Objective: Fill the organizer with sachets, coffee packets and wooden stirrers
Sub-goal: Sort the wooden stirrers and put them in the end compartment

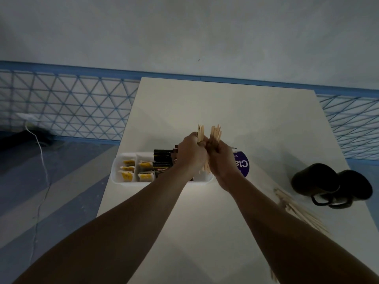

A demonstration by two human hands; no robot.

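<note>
Head view: the white tabletop (205, 222) carries a white organizer (115, 171) near its left edge, and two dark mugs (313, 181) sit by the right edge. Both forearms reach forward from the near edge and meet over the organizer's right end. The left grip (191, 154) and the right grip (222, 158) are each curled tight round a bundle of wooden stirrers (215, 132), knuckles touching, with the sticks upright and fanning above the fists. Loose sticks (297, 212) lie near the right edge. Coffee packets (162, 162) fill the middle compartment and yellow sachets (128, 169) the two left ones. The stirrers look light, stiff and thin, likely to slide apart or snap, so a snug hold mid-length seems best.
</note>
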